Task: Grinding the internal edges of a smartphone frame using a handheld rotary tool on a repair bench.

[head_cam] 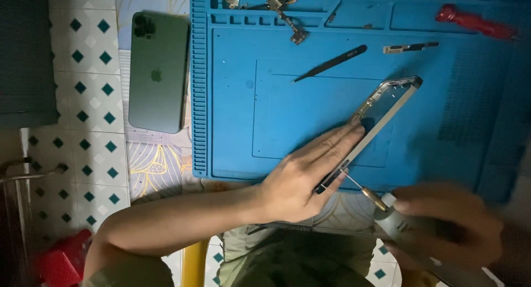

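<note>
My left hand [307, 173] lies flat with fingers together, pressing a bare phone frame [387, 102] on its edge against the blue work mat [287, 110]. My right hand [448, 223] grips a grey rotary tool [412, 226] at the lower right. The tool's thin bit [354, 182] touches the lower end of the frame, just beside my left fingers. The right hand is blurred.
A dark green phone [159, 71] lies face down left of the mat. Black tweezers [332, 63], a small flex part [410, 47], a circuit board piece [287, 16] and a red screwdriver [475, 22] rest on the mat's upper area. A red object [63, 259] sits on the tiled floor.
</note>
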